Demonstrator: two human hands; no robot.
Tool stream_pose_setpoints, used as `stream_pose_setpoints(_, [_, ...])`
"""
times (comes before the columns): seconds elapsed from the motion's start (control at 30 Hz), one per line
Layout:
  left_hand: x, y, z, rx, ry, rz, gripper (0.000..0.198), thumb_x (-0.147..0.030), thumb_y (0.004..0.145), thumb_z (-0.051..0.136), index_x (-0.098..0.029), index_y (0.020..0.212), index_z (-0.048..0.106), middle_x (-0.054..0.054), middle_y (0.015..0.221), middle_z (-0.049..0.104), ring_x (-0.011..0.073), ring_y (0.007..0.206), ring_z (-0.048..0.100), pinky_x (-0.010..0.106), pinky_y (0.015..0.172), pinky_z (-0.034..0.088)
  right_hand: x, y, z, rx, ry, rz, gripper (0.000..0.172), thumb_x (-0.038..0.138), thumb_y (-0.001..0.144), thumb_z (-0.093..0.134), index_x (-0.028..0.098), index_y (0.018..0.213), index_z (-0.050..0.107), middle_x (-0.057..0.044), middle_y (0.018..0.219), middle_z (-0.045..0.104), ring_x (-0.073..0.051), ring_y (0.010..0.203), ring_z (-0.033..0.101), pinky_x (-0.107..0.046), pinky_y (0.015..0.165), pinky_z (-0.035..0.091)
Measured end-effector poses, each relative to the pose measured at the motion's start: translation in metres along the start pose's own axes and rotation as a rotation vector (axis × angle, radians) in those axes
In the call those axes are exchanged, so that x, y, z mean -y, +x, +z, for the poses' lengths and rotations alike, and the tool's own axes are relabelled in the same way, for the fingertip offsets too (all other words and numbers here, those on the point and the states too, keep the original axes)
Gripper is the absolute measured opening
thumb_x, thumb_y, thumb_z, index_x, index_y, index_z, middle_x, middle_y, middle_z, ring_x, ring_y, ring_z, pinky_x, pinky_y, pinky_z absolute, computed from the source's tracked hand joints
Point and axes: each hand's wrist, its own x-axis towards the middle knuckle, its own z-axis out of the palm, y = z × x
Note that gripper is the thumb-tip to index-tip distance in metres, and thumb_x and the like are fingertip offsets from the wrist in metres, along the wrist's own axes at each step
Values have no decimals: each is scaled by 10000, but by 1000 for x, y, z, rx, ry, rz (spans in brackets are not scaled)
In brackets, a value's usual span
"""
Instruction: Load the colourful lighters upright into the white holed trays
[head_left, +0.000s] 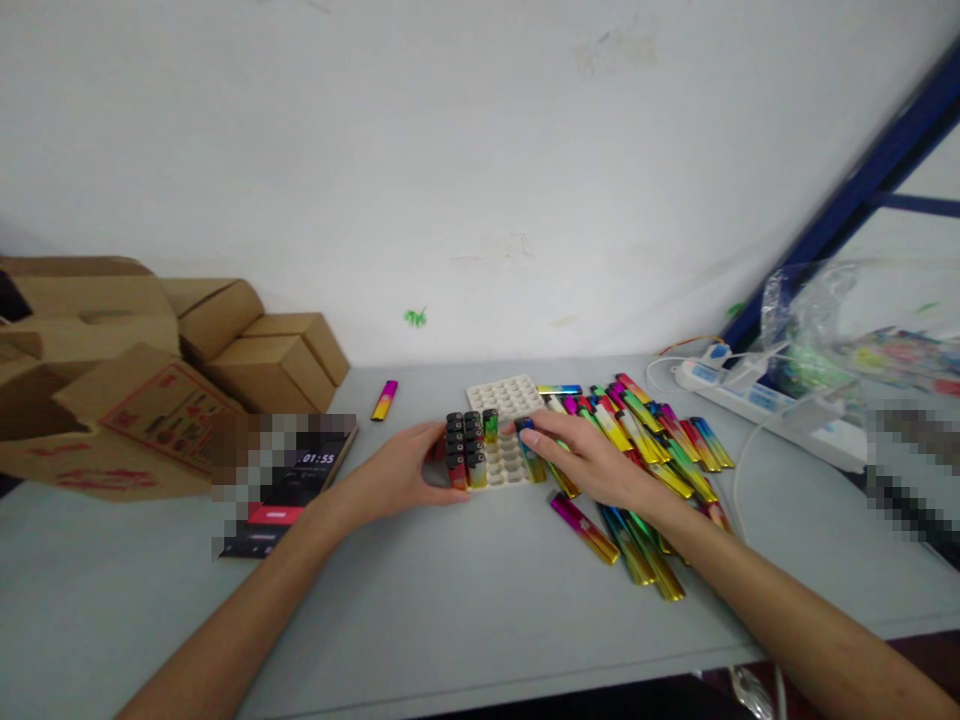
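Note:
A white tray with holes (504,470) lies on the table with several black-topped, shiny lighters (466,440) standing upright in its left columns. My left hand (401,468) grips the tray's left side, thumb at the front corner and fingers behind the filled column. My right hand (589,455) pinches a blue and yellow lighter (532,452) by its dark upper end, over the tray's right part. Whether that lighter's lower end sits in a hole I cannot tell. Under and beside my right hand spreads a loose pile of multicoloured lighters (637,545).
A second white tray (499,395) lies behind the first. One pink and yellow lighter (385,400) lies apart, back left. Cardboard boxes (157,400) and a phone (292,480) with a timer are at left. A power strip (772,410) with cables and a plastic bag (885,350) are at right.

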Motion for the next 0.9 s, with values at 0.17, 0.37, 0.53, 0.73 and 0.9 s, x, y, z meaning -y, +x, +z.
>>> stream_pose_setpoints(0.17, [-1, 0, 0, 3, 4, 4, 609, -569, 720, 845, -177, 1155, 677, 88, 1110, 741, 284, 956, 691, 354, 846, 539, -2, 3, 4, -39, -132, -12, 310, 428, 1085, 510, 182, 991, 673, -44, 861, 703, -185, 757, 625, -288, 698, 444])
stream_pose_setpoints(0.37, [-1, 1, 1, 6, -4, 17, 578, -550, 721, 847, -187, 1137, 677, 86, 1116, 735, 282, 963, 679, 355, 852, 538, -15, 7, 10, -84, -202, -107, 242, 356, 1061, 586, 168, 1181, 680, -100, 1066, 781, -220, 924, 736, -304, 829, 534])
stream_pose_setpoints(0.53, [1, 1, 1, 7, 8, 30, 602, -567, 712, 853, -181, 1140, 678, 74, 1084, 739, 287, 959, 688, 359, 864, 537, -19, 12, 14, -28, -221, -147, 207, 309, 1036, 638, 168, 1180, 685, -97, 1069, 773, -215, 952, 734, -316, 872, 555])
stream_pose_setpoints(0.73, [2, 2, 2, 4, 9, 29, 609, -584, 711, 853, -179, 1128, 670, 77, 1094, 740, 284, 953, 693, 360, 867, 536, -16, 17, 19, -101, -95, -35, 212, 309, 963, 750, 168, 1107, 683, -32, 867, 769, -182, 788, 725, -283, 753, 554])
stream_pose_setpoints(0.9, [2, 2, 1, -7, 22, 35, 590, -566, 701, 857, -186, 1109, 665, 69, 1083, 742, 277, 936, 693, 357, 866, 536, -18, 19, 18, -139, -127, -31, 180, 313, 969, 743, 169, 1073, 711, -63, 932, 796, -201, 826, 746, -308, 787, 568])
